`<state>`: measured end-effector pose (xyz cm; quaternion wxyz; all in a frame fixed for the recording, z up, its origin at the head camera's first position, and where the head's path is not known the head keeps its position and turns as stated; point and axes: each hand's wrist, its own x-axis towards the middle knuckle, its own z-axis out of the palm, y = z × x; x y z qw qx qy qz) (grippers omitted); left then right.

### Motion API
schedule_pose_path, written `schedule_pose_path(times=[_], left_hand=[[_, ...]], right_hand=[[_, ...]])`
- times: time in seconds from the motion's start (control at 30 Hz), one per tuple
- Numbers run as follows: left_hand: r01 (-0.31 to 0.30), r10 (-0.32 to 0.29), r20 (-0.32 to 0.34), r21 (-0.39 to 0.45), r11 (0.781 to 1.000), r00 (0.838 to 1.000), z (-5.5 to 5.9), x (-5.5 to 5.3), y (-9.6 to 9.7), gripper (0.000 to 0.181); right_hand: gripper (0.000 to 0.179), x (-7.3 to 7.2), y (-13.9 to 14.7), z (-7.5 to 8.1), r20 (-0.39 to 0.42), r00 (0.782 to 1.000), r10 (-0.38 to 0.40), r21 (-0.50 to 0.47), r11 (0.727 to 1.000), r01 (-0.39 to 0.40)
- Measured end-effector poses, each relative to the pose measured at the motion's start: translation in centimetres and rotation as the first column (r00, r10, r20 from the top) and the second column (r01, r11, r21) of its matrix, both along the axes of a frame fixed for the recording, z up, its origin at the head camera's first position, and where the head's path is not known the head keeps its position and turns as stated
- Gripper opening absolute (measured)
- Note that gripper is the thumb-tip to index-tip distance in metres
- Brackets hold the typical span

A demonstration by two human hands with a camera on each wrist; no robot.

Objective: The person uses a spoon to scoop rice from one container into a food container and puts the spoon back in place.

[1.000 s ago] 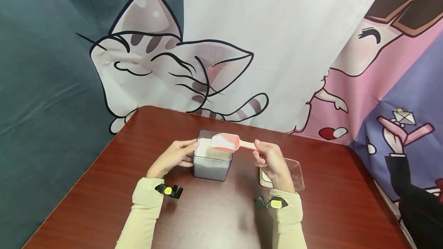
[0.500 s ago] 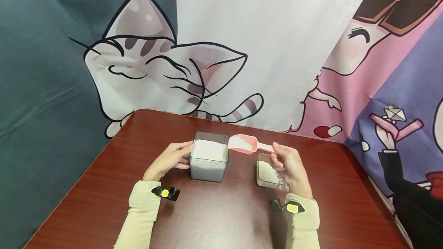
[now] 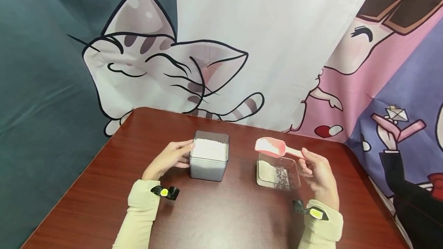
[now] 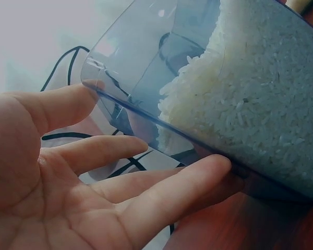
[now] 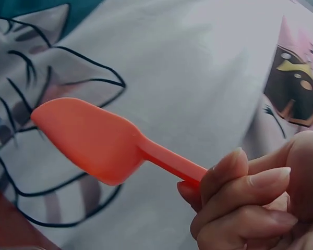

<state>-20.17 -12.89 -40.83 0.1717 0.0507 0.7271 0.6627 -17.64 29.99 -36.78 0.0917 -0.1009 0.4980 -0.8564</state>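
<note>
A grey see-through box (image 3: pixel 207 171) filled with white rice (image 3: pixel 209 150) stands on the table. My left hand (image 3: pixel 169 160) is at its left side. In the left wrist view, extended fingertips (image 4: pixel 215 165) touch the outer wall and the thumb is at the rim corner. Higher up on the right, my right hand (image 3: pixel 321 173) pinches the handle of a pink scoop (image 3: pixel 280 147) heaped with rice. The scoop is over the back of a smaller clear box (image 3: pixel 294 171), which holds rice mostly on its left side. From the right wrist camera, only the underside of the scoop (image 5: pixel 96 140) shows.
The reddish-brown table (image 3: pixel 200 218) reaches back to a hanging cloth (image 3: pixel 277 30) printed with a cat and cartoon figures. A gap of tabletop lies between the two boxes. Each forearm wears a black wrist strap (image 3: pixel 172 192) over a pale sleeve.
My right hand has carried the loaded scoop rightward from above the grey box to the smaller clear box. The left hand stays at the grey box.
</note>
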Motion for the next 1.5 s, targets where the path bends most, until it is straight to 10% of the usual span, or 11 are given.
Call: schedule_pose_path(times=[0.5,0.8,1.5], left_hand=[[-0.006,0.006,-0.004,-0.01,1.0,1.0,0.1,-0.1,0.0,0.057],[0.008,-0.008,-0.007,-0.007,1.0,1.0,0.1,-0.1,0.0,0.057],[0.007,-0.007,0.0,-0.003,1.0,1.0,0.3,-0.1,0.0,0.057]], right_hand=[[0.06,1.9,5.4,-0.7,-0.012,0.995,0.103,-0.096,0.99,-0.104],[0.056,3.3,8.3,-1.7,0.119,0.992,-0.045,-0.062,0.997,0.053],[0.055,3.7,8.9,-2.3,0.15,0.978,-0.146,0.268,0.958,0.102]])
